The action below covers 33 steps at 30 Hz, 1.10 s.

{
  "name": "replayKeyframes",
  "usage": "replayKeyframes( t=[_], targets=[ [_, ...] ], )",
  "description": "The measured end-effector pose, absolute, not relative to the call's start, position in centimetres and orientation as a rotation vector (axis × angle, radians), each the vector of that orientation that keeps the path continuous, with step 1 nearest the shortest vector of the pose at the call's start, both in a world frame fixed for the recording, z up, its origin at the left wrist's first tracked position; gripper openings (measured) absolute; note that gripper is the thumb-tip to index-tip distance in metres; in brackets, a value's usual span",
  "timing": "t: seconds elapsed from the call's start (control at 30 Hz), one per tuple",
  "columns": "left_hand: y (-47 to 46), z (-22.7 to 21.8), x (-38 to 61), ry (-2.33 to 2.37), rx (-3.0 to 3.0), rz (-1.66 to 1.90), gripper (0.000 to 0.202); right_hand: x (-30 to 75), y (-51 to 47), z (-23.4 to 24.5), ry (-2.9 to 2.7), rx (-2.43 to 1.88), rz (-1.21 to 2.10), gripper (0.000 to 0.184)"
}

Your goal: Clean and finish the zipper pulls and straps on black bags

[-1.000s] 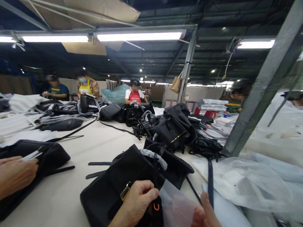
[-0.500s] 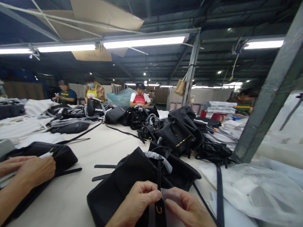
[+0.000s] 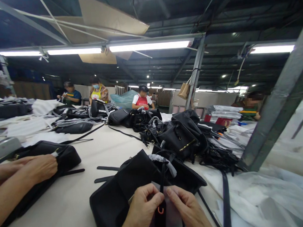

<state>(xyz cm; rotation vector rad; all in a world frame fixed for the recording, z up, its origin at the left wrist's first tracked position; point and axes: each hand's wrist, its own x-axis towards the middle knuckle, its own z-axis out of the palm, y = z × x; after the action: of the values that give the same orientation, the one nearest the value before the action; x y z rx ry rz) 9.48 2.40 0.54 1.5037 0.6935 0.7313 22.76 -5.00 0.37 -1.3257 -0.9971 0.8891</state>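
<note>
A black leather handbag lies before me, a clear-wrapped handle at its top. Over its front hangs a narrow black strap that ends in a wider black tab with a small metal hook shape. My left hand pinches the strap just above the tab. Close beside it, thumb against fingers, my right hand grips a thin translucent sheet. The sheet passes behind the strap and tab, and its upper edge shows between my hands.
At left, a co-worker's hands work on another black bag. Black bags are heaped beyond mine. Clear plastic and a slanted metal post are at right. Several people sit or stand across the table.
My right hand has come nearer the strap, and the sheet's edge now shows left of the strap too. The view has shifted slightly. The co-worker's hands have moved over the left bag.
</note>
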Motion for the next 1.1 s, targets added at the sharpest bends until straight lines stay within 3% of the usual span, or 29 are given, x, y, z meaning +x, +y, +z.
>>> replayKeyframes(
  t=[0.3, 0.43, 0.63, 0.87, 1.1],
  targets=[
    [2.0, -0.8, 9.5, 0.634, 1.429, 0.880, 0.023, 22.3, -3.9, 0.0, -0.801, -1.261, 0.986, 0.041],
    [2.2, -2.8, 9.5, 0.534, 1.181, 0.831, 0.052, 22.3, -3.8, -0.1, -0.762, -1.226, 1.008, 0.041],
    [2.6, -3.5, 9.2, 0.506, 1.041, 0.807, 0.045, 22.1, -3.7, -0.1, -0.707, -1.266, 0.957, 0.042],
    [1.8, -3.6, 9.5, 0.482, 1.052, 0.951, 0.050, 22.3, -3.2, -0.2, -0.774, -1.270, 0.936, 0.040],
    [1.6, -4.8, 9.6, 0.611, 1.305, 1.077, 0.044, 22.2, -3.0, -0.1, -0.812, -1.244, 0.921, 0.037]
  ],
)
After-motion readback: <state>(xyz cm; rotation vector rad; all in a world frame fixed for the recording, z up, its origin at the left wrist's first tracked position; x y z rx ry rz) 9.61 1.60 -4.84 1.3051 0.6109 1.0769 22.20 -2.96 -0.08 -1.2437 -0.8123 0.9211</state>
